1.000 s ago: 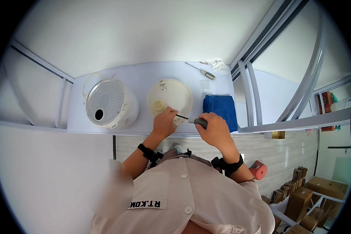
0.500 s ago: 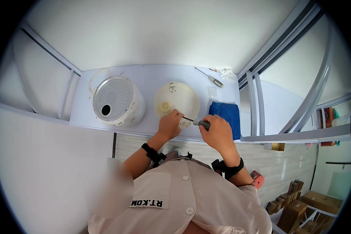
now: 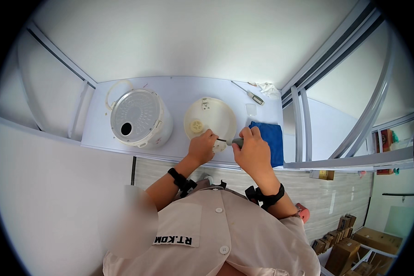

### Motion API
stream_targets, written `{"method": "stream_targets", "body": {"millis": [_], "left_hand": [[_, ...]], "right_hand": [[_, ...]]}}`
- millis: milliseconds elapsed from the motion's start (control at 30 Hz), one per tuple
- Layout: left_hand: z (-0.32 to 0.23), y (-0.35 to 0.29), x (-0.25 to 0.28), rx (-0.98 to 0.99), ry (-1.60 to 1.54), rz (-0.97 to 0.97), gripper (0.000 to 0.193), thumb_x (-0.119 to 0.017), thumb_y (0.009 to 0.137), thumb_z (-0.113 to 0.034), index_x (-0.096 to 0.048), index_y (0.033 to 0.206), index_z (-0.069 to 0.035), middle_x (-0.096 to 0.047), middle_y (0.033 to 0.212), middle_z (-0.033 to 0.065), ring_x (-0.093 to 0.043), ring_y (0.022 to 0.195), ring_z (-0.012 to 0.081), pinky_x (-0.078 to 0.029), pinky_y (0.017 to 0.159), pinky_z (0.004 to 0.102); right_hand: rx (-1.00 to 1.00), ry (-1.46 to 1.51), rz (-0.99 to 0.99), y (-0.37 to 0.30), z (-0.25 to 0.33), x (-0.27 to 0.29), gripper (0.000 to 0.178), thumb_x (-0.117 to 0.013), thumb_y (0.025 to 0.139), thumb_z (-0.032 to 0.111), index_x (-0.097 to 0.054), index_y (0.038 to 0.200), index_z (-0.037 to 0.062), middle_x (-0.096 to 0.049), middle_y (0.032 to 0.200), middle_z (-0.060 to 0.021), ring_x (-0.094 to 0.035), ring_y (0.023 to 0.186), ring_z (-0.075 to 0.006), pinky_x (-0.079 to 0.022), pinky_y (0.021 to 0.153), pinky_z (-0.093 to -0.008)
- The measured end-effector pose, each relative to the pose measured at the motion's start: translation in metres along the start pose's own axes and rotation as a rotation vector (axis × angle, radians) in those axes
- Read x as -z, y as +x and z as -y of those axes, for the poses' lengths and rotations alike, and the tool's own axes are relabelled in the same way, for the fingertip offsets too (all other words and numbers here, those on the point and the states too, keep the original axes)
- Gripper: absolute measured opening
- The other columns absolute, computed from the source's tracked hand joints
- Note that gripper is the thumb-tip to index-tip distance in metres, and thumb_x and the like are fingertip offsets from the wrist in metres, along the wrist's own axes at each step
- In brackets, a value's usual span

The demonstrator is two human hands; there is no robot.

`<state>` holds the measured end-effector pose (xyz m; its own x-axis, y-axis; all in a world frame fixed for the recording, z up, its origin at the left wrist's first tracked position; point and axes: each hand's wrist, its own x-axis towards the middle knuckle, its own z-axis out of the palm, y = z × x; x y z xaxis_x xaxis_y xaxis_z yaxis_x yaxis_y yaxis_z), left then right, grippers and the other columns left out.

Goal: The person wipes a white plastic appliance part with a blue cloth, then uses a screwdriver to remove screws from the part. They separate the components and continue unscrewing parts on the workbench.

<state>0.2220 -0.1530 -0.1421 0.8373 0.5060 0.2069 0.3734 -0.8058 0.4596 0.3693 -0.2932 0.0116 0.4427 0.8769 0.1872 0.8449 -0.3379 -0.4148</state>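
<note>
In front of me on the bench lies a round cream shell (image 3: 220, 112), like a shallow lid, with a small metal bracket at its far edge and a pale yellow round part (image 3: 196, 126) inside it. My right hand (image 3: 254, 152) grips the grey handle of a screwdriver (image 3: 235, 142). Its thin shaft points left to the fingertips of my left hand (image 3: 201, 147). Those fingers are pinched together over the shell's near side; whatever they hold by the screwdriver's tip is hidden. A small pale piece (image 3: 219, 146) shows beneath the shaft.
To the left stands a white cylindrical rice cooker body (image 3: 161, 126) with a silver top and a dark round hole. At the right lie a folded blue cloth (image 3: 272, 142), a second screwdriver (image 3: 252, 95), a small clear piece (image 3: 251, 109) and crumpled white tissue (image 3: 267, 89). Metal rails border the bench.
My right hand has shifted slightly up and left, its fingers re-placed around the screwdriver handle. My left hand keeps its pinch in nearly the same spot.
</note>
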Motion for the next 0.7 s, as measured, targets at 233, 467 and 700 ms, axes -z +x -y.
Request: {"method": "stream_targets", "body": {"millis": [233, 467, 700], "left_hand": [[0.004, -0.004, 0.0, -0.011, 0.003, -0.012, 0.045, -0.083, 0.067, -0.007, -0.074, 0.111, -0.013, -0.065, 0.11, 0.0028, -0.071, 0.083, 0.029, -0.059, 0.069, 0.0402], [0.005, -0.004, 0.0, -0.008, 0.005, 0.001, 0.045, -0.083, 0.067, -0.009, -0.074, 0.111, -0.014, -0.065, 0.111, 0.002, -0.071, 0.084, 0.0285, -0.059, 0.068, 0.0401], [0.015, -0.004, 0.005, -0.036, 0.013, 0.026, 0.044, -0.082, 0.069, -0.01, -0.074, 0.112, -0.014, -0.065, 0.112, 0.0023, -0.071, 0.088, 0.029, -0.059, 0.068, 0.0417]], "right_hand": [[-0.032, -0.01, -0.004, 0.008, 0.017, -0.004, 0.033, -0.087, 0.083, 0.021, -0.065, 0.101, 0.0043, -0.065, 0.097, -0.0169, -0.07, 0.073, -0.0388, -0.057, 0.06, -0.0443], [0.193, -0.117, 0.036, 0.009, 0.013, -0.005, 0.029, -0.081, 0.091, 0.026, -0.063, 0.096, 0.0036, -0.065, 0.085, -0.0158, -0.071, 0.063, -0.0345, -0.056, 0.052, -0.0412], [0.225, -0.184, 0.101, 0.01, 0.016, -0.009, 0.028, -0.075, 0.095, 0.03, -0.065, 0.089, 0.0043, -0.067, 0.071, -0.0144, -0.07, 0.058, -0.0322, -0.056, 0.05, -0.0407]]}}
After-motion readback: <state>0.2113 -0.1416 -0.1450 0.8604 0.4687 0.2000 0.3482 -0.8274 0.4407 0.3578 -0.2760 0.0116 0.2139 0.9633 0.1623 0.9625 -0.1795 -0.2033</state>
